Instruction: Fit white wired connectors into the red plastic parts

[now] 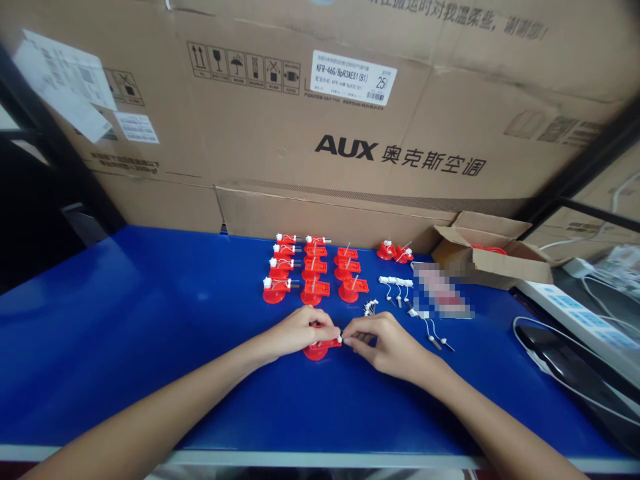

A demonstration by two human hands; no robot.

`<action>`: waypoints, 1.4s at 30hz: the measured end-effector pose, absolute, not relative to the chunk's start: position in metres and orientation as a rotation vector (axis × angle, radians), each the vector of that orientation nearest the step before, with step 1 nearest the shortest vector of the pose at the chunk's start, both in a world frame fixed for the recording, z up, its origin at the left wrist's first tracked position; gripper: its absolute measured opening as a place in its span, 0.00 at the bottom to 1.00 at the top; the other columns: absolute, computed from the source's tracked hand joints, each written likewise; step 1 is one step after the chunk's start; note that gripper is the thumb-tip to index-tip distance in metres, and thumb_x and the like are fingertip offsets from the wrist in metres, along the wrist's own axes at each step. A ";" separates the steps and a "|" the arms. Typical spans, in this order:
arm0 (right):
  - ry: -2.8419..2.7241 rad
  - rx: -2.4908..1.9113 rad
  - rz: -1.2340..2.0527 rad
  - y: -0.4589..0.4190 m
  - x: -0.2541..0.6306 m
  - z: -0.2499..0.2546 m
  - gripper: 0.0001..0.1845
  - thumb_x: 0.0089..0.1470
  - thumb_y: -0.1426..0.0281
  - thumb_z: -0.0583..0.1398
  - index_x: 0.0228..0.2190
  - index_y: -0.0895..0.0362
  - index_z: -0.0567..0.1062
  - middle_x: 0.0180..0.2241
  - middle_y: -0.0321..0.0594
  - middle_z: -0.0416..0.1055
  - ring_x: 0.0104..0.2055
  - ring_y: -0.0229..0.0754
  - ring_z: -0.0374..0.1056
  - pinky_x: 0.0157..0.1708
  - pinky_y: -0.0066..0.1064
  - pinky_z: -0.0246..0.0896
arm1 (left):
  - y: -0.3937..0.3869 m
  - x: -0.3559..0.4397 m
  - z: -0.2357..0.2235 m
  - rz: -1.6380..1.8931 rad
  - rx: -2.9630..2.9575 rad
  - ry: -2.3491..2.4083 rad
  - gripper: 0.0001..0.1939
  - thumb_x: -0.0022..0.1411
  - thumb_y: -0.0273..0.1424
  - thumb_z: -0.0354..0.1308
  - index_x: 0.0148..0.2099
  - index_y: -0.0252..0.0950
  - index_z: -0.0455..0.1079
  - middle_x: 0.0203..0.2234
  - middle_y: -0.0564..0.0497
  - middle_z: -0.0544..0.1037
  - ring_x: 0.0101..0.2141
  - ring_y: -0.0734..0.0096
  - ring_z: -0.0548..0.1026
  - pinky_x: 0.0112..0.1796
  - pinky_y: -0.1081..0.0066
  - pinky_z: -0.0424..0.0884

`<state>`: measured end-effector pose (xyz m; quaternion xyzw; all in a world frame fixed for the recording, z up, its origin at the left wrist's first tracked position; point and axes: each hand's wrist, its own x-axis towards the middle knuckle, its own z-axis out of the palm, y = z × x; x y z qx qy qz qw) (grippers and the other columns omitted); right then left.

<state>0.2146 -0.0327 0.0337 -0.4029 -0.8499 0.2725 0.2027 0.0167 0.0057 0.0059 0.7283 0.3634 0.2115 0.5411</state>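
Note:
My left hand [300, 332] is closed over a red plastic suction-cup fixture [316, 351], covering its upper part. My right hand [385, 341] comes in from the other side, its fingertips pinching a small white piece [339, 340] at the fixture's end. Several similar red fixtures [313, 290] stand in rows farther up the blue table [100, 333], many fitted with white pieces and thin wires. Close to my right hand lie several loose white connectors with wires and small metal pins [397, 287].
A large cardboard air-conditioner carton [320, 127] stands along the table's far side. At the right are an open small cardboard box [495, 263], a blurred paper [443, 290], a white power strip [570, 313] and a black cable [560, 353]. The table's near edge runs below my arms.

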 end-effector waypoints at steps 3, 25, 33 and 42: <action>-2.393 -1.119 0.717 -0.033 0.214 0.034 0.10 0.51 0.80 0.54 0.31 0.59 0.75 0.24 0.36 0.73 0.23 0.33 0.66 0.25 0.23 0.58 | 0.006 0.017 0.006 0.503 1.744 0.866 0.13 0.57 0.37 0.56 0.31 0.32 0.75 0.27 0.50 0.77 0.30 0.71 0.71 0.31 0.75 0.64; -2.484 -1.037 0.474 -0.036 0.212 0.025 0.10 0.53 0.79 0.53 0.34 0.58 0.73 0.30 0.41 0.73 0.30 0.39 0.68 0.32 0.27 0.62 | 0.006 0.013 0.007 0.437 1.988 0.888 0.16 0.61 0.37 0.50 0.32 0.32 0.74 0.27 0.50 0.74 0.32 0.71 0.70 0.33 0.75 0.63; -2.406 -1.035 0.511 -0.035 0.210 0.022 0.09 0.55 0.78 0.53 0.36 0.57 0.71 0.33 0.40 0.72 0.31 0.37 0.68 0.33 0.26 0.62 | 0.008 0.012 0.005 0.449 1.948 0.883 0.17 0.61 0.39 0.50 0.32 0.32 0.73 0.27 0.51 0.74 0.31 0.70 0.70 0.33 0.75 0.64; -2.472 -1.025 0.451 -0.035 0.211 0.026 0.11 0.52 0.81 0.53 0.31 0.58 0.72 0.27 0.39 0.69 0.28 0.36 0.64 0.30 0.26 0.58 | 0.007 0.013 0.005 0.459 1.923 0.853 0.16 0.61 0.38 0.50 0.33 0.32 0.73 0.28 0.51 0.74 0.31 0.71 0.71 0.32 0.75 0.64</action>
